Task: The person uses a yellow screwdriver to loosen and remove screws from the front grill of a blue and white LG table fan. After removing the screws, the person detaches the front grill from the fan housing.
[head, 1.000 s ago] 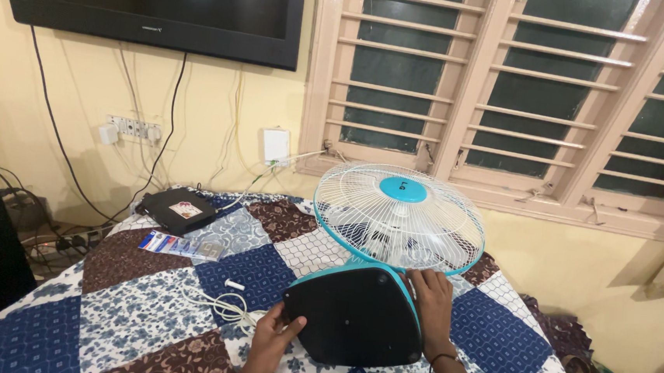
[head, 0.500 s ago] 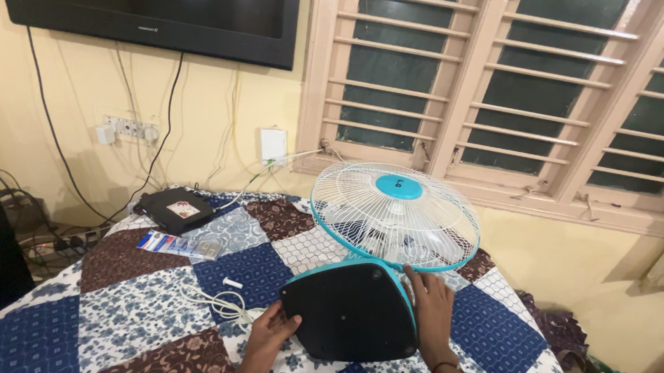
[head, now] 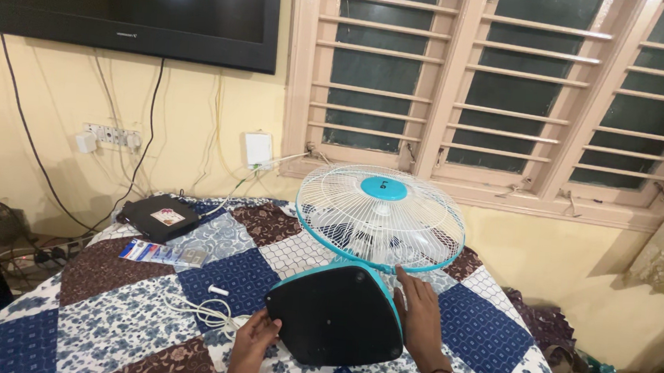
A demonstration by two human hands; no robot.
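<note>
A table fan lies tipped on the patchwork quilt (head: 136, 313), its black, teal-edged base (head: 335, 315) facing me. Its white wire grille (head: 380, 217) with a teal hub points toward the window. My left hand (head: 252, 343) grips the base's lower left edge. My right hand (head: 418, 316) lies flat along the base's right edge, fingers stretched up toward the grille's teal rim. A dark band sits on my right wrist.
A coiled white cable (head: 206, 312) lies just left of my left hand. Farther left lie a flat blue-and-white packet (head: 162, 253) and a black box (head: 158, 216). A wall-mounted television (head: 130, 5), a socket strip with hanging wires (head: 109, 138) and a louvred window (head: 510, 90) stand behind.
The view has shifted slightly, so the fan sits a little lower in frame. Both hands stay on the fan's base, the left now nearer its lower left edge.
</note>
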